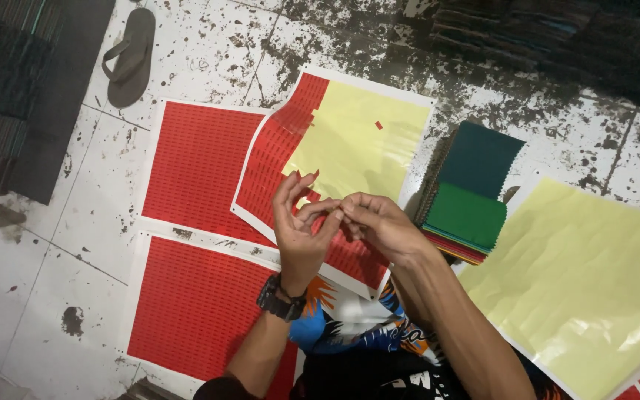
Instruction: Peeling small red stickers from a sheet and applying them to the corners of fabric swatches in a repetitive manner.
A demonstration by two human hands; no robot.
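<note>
Inspector: State the position of both hands.

Operator: My left hand (301, 226) and right hand (379, 222) meet fingertip to fingertip above the half-peeled red sticker sheet with its pale yellow backing exposed (335, 159). I hold them raised, close to my eyes, probably because the piece between them is tiny.

Inspector: What is in the grip?

Operator: Both grips are pinched nearly closed on each other. I judge a small red sticker sits between the fingertips, but it is too small to confirm, so I cannot tell for certain what either one has hold of.

Inspector: Where does the sheet lie?

Operator: Flat on the stained white tiled floor (209, 52), directly under my hands, overlapping two full red sticker sheets with white borders (201, 170). One lone red sticker (378, 125) remains on the yellow area.

Inspector: Anything within reach?

Operator: A fanned stack of spiral-bound notebooks with green and teal covers (468, 196) sits just beside my right hand, presumably close for easy reaching. A bare pale yellow backing sheet (579, 274) lies to the right of it, apart from the red sheets.

Inspector: Other items?

Operator: A grey flip-flop sandal (129, 55) lies well apart at the upper left. A black wristwatch (281, 296) is on my left wrist.
</note>
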